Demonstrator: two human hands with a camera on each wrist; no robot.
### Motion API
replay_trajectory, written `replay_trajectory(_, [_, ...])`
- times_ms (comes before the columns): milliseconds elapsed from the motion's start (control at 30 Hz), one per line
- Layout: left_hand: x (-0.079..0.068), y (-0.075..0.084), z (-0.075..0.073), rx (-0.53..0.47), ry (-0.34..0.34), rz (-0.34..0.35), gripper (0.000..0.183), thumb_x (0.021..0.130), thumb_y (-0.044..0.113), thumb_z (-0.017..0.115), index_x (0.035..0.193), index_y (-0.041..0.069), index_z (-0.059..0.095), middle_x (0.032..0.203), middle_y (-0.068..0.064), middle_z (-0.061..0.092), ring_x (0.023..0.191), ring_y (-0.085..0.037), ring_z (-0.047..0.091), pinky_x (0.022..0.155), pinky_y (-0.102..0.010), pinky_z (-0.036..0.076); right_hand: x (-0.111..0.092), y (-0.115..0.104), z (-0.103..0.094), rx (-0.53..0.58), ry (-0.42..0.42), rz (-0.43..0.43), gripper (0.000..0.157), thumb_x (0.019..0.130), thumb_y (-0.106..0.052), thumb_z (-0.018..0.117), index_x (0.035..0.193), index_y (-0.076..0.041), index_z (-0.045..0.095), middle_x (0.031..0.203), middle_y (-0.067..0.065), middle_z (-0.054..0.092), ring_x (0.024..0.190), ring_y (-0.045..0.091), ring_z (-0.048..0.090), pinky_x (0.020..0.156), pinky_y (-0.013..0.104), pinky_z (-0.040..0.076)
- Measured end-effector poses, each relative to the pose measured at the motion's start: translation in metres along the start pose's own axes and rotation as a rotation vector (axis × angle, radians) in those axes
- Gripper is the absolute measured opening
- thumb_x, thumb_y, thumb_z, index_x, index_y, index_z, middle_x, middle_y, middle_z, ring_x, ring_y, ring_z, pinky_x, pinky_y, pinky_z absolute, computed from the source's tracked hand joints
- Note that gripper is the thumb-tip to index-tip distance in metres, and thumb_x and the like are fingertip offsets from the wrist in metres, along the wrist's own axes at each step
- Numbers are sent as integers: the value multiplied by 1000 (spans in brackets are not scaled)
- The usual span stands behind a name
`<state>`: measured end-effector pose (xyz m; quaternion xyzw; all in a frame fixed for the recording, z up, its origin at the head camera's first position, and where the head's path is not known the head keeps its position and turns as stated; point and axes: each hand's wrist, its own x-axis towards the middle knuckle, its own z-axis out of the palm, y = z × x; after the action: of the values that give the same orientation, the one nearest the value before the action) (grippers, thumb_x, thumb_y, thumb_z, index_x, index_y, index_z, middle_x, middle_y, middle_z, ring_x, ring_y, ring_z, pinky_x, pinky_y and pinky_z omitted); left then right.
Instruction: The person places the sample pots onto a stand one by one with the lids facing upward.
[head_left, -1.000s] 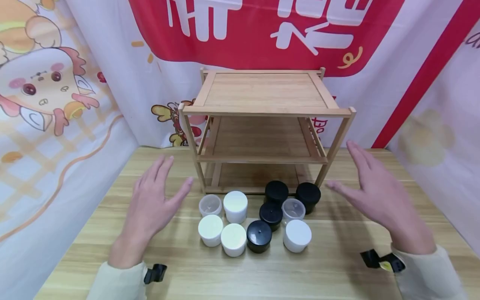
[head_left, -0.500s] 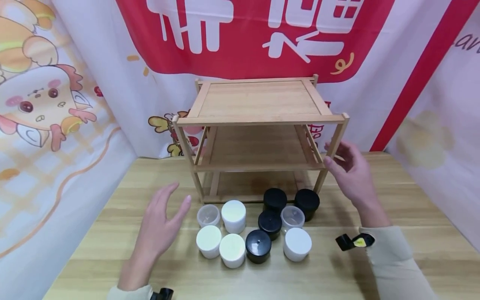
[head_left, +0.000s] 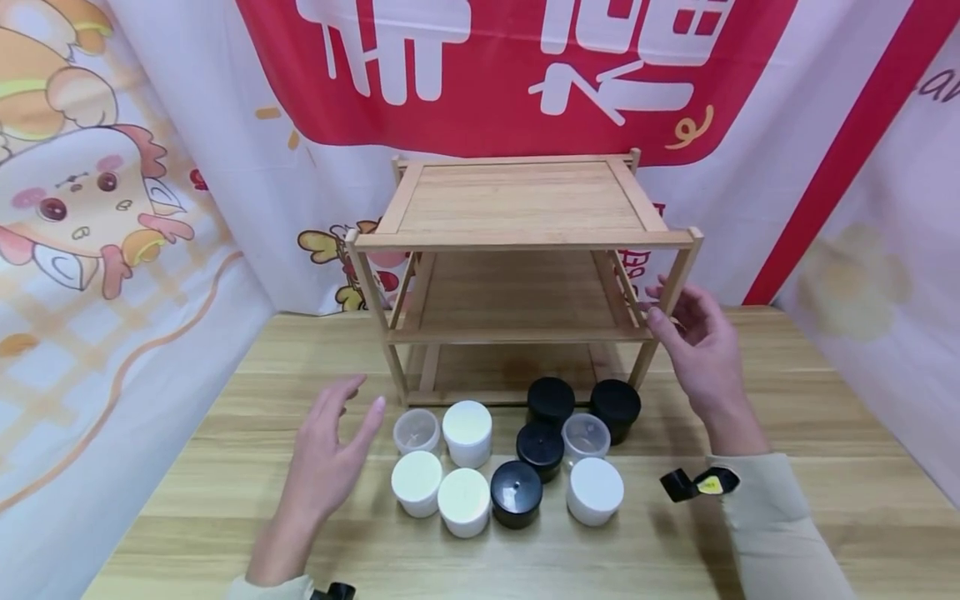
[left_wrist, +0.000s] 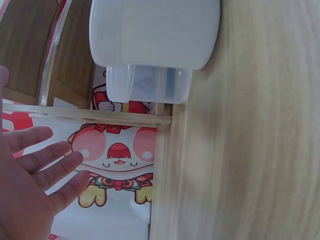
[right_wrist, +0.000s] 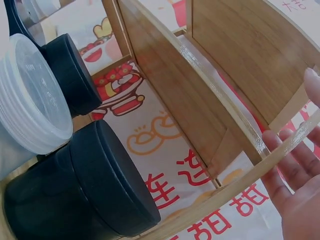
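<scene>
In the head view a three-tier wooden shelf rack (head_left: 517, 196) stands upright on the table. My right hand (head_left: 703, 350) is at its right front post (head_left: 677, 275), fingers curled behind the wood and thumb in front; the right wrist view shows these fingers (right_wrist: 295, 170) behind the post. Beside the jars at the left, my left hand (head_left: 326, 454) hovers with spread, relaxed fingers, holding nothing. Before the rack sit several lidded white jars (head_left: 468, 433), several black jars (head_left: 517, 493) and two translucent cups, one left (head_left: 417, 431), one right (head_left: 586, 437).
Printed cloth (head_left: 465, 75) hangs behind the rack, with more cloth (head_left: 97, 275) along the left side and on the right. The black jars (right_wrist: 75, 185) stand close to the rack's right front leg. Wooden tabletop (head_left: 555, 567) extends toward the viewer.
My right hand moved left and inward onto the rack's right post, then stayed there. The left hand shifted slightly down and toward the jars. The jars stayed put.
</scene>
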<state>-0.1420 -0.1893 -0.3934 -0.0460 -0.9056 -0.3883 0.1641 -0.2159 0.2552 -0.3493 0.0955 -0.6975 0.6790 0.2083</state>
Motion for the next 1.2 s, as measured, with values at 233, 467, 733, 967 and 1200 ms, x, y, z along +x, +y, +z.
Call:
replay_trajectory(233, [-1, -3, 7, -26, 4, 34, 55, 111, 40, 59, 153, 5, 54, 153, -17, 59, 138, -37, 57, 113, -61, 50, 2, -3, 3, -71, 55, 6, 46, 113, -39, 49, 148, -11, 61, 124, -3, 71, 111, 14, 73, 97, 15, 56])
replay_trajectory(467, [0, -3, 12, -109, -6, -16, 55, 110, 41, 62, 152, 6, 56, 151, -17, 60, 135, -39, 60, 111, -60, 53, 5, 2, 11, 49, 139, -63, 36, 111, -33, 54, 128, -4, 67, 99, 4, 72, 85, 16, 71, 87, 21, 60])
replay_trajectory(733, [8, -8, 20, -285, -112, -180, 56, 105, 39, 71, 151, 11, 57, 154, -14, 60, 134, -39, 65, 113, -58, 53, 6, 6, 18, 94, 224, -96, 30, 111, -31, 55, 121, -7, 69, 94, 3, 71, 80, 14, 70, 81, 21, 61])
replay_trajectory(967, [9, -18, 24, -439, -238, -230, 63, 96, 15, 80, 153, 7, 54, 156, -17, 58, 145, -37, 56, 121, -56, 47, 8, 10, 23, 64, 255, -87, 34, 111, -33, 56, 116, -4, 73, 90, 0, 73, 79, 13, 71, 79, 20, 60])
replay_trajectory(1200, [9, -21, 29, -436, -325, -187, 73, 91, 14, 84, 155, 6, 50, 158, -18, 56, 145, -37, 54, 120, -55, 48, 7, 12, 26, 29, 274, -71, 37, 110, -37, 58, 114, -4, 75, 91, 0, 75, 82, 13, 74, 84, 21, 61])
